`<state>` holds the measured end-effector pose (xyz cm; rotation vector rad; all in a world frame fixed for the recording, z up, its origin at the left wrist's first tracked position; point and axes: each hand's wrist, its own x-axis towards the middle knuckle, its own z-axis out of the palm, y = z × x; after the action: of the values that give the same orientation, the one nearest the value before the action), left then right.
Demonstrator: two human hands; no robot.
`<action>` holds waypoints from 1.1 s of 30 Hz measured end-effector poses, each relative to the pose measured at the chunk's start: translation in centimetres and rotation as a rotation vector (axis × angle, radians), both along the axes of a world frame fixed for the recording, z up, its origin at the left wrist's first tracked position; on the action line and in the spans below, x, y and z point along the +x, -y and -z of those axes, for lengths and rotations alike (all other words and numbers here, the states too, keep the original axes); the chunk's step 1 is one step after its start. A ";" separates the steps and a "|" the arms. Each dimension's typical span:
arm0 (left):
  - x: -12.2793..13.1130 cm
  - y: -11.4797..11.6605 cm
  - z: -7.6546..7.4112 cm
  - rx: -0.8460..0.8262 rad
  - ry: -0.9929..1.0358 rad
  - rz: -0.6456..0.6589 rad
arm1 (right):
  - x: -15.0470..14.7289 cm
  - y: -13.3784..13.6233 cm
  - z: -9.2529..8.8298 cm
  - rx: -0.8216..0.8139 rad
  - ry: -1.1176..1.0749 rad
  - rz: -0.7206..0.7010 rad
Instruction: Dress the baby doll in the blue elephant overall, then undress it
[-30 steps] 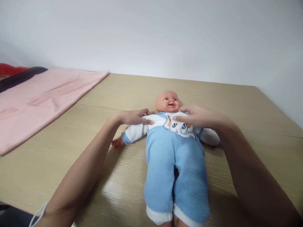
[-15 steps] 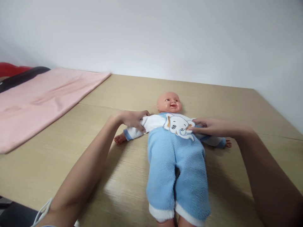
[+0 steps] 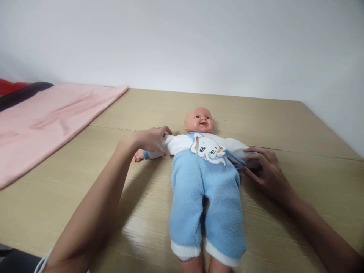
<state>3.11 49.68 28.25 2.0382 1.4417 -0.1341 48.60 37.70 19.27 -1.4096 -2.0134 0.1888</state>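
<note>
A baby doll (image 3: 206,185) lies on its back on the table, its head away from me. It wears a white top with a fluffy blue front and legs, and an elephant patch (image 3: 209,148) on the chest. My left hand (image 3: 150,140) is closed round the white sleeve (image 3: 179,144) of the doll's arm on the left; the doll's small hand (image 3: 138,155) sticks out beyond. On the right, my right hand (image 3: 269,172) has its thumb and fingers round the other sleeve. A blue strap (image 3: 236,157) runs from the patch to its thumb. The doll's hand there is hidden.
A pink cloth (image 3: 57,121) lies on the wooden table (image 3: 136,212) at the left. Behind it are a dark rounded object (image 3: 31,89) and something red (image 3: 11,87). A white wall (image 3: 199,45) stands along the table's far edge.
My right hand has moved from beside the elephant patch outward along the doll's arm, covering its hand. The blue strap now shows more. My left hand stays on the sleeve.
</note>
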 end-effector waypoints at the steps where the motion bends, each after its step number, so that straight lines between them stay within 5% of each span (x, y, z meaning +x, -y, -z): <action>1: 0.6 0.8 -0.8 0.050 0.069 0.003 | 0.2 0.1 0.3 0.006 -0.010 -0.002; 6: 8.6 5.0 -2.1 0.532 0.332 0.126 | 2.9 -0.4 1.2 0.035 -0.076 -0.049; 10: 16.7 5.6 0.4 0.670 0.276 0.310 | 5.8 -0.7 1.6 -0.176 -0.195 -0.083; 13: 19.6 4.6 2.1 0.676 0.136 0.363 | 6.9 -0.4 1.3 -0.286 -0.214 0.002; 19: 19.3 3.6 2.7 0.653 0.136 0.509 | 6.8 -0.6 0.3 -0.174 -0.374 0.099; 23: 19.4 3.5 2.7 0.581 0.349 0.625 | 4.9 -1.6 -1.9 -0.032 -0.351 0.125; 28: 18.8 3.1 3.3 0.660 0.629 0.744 | 0.3 -2.4 -4.3 -0.028 -0.474 0.083; 33: 17.4 3.2 3.8 0.798 0.700 0.830 | -2.5 -1.9 -4.4 -0.113 -0.421 -0.054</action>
<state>20.54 46.50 24.49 2.7727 0.1373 0.8535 46.14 39.62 23.64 -1.2576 -1.7120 0.5814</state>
